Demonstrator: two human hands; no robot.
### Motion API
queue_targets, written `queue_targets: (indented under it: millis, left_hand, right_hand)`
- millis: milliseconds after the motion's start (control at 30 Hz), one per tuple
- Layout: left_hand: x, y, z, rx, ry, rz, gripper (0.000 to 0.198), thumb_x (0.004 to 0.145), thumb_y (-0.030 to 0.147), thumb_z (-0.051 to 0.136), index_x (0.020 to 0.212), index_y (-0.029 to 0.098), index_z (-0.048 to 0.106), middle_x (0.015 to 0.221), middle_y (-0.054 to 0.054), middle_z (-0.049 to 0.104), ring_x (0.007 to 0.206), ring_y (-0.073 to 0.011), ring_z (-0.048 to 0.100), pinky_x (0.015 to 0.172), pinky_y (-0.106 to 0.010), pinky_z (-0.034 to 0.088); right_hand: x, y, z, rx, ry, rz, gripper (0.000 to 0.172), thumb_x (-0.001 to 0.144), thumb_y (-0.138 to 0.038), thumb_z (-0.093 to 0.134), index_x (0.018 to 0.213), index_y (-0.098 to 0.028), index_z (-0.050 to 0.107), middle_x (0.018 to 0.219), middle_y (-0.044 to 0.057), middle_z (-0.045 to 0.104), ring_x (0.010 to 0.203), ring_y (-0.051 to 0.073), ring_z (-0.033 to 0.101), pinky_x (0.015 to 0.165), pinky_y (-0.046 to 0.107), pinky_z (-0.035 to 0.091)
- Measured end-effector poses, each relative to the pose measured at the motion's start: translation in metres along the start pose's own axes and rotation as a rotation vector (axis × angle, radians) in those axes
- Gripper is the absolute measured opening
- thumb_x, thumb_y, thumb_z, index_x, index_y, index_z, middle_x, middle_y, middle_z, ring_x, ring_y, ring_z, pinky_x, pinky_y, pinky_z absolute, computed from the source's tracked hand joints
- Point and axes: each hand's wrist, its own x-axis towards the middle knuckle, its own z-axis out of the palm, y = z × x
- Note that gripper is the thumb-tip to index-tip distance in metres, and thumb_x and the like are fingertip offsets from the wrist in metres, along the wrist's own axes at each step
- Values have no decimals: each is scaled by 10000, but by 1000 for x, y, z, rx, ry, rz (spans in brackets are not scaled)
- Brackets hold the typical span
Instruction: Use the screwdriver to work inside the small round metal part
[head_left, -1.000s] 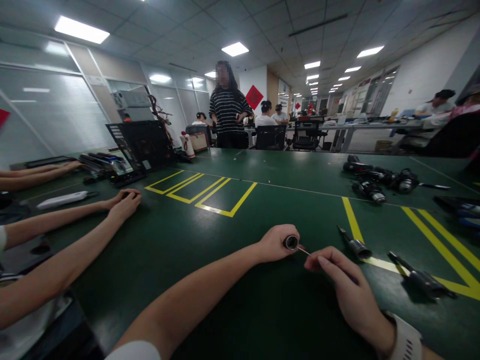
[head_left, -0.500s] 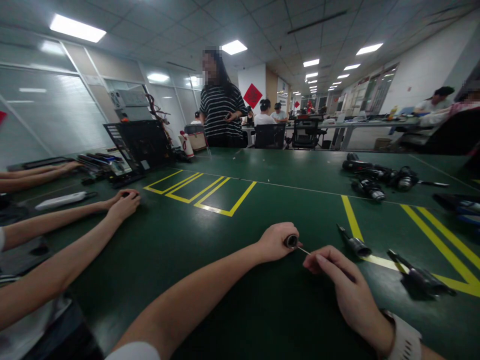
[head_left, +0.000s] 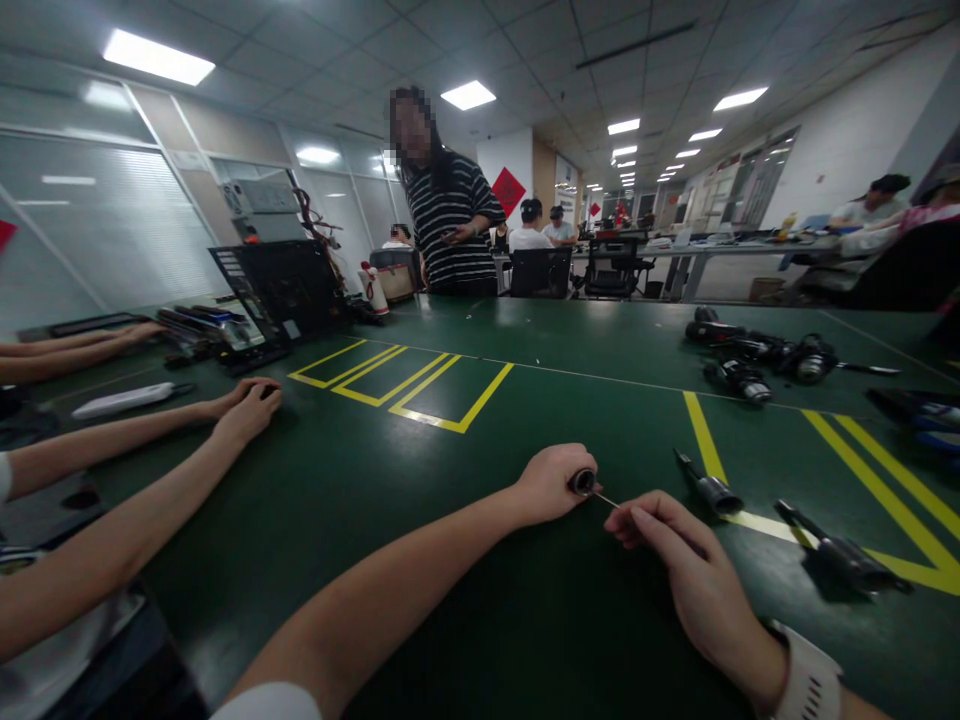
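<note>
My left hand (head_left: 553, 482) is closed around a dark cylindrical part (head_left: 583, 482), whose round hollow end faces me. My right hand (head_left: 667, 540) pinches a thin metal rod (head_left: 607, 500); its far tip reaches the cylindrical part, though whether it goes inside I cannot tell. The rest of the rod is hidden by my fingers. Right of my hands lie two dark metal tool parts with shafts, one smaller (head_left: 718, 494) and one larger (head_left: 851, 562), on the green table (head_left: 480, 560).
Yellow tape (head_left: 427, 424) marks boxes on the table. Black tools (head_left: 750, 360) lie in a group at the far right. At left are a co-worker's hands (head_left: 251, 405), a white power strip (head_left: 124, 400) and a black computer case (head_left: 285, 290). A person (head_left: 454, 220) stands beyond the table.
The standing person has leaned and turned toward the table. My own hands and the things they hold have hardly moved.
</note>
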Motion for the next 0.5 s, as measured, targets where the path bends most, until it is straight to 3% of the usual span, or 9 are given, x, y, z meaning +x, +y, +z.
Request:
queue_targets:
  millis: [100,333,500]
  left_hand:
    - [-1,-1,1,0,17,32,185,797,263,593,679,159,496,709,16,477,671,-111,459,616,-230,360]
    - [2,-7,2,-245,24,50,187,739,228,644,687,149,482,722,12,491,681,-109,475,651,-226,395]
    - [2,-4,2,-91,8,-32,150,754,230,632,705,152,513,721,12,497,680,-113,473,635,-228,386]
  right_hand:
    - [0,-1,0,10,-18,-5,225,835,-389,544,759,-213,662,785,34,637,772,203,548,715,344,405]
    - [5,-7,0,267,-46,117,206,833,-364,530,773,-210,653,817,49,654,765,206,555,684,346,425]
    - [4,-3,1,161,29,55,205,815,-379,564,747,-209,658,790,42,644,757,201,542,704,345,408]
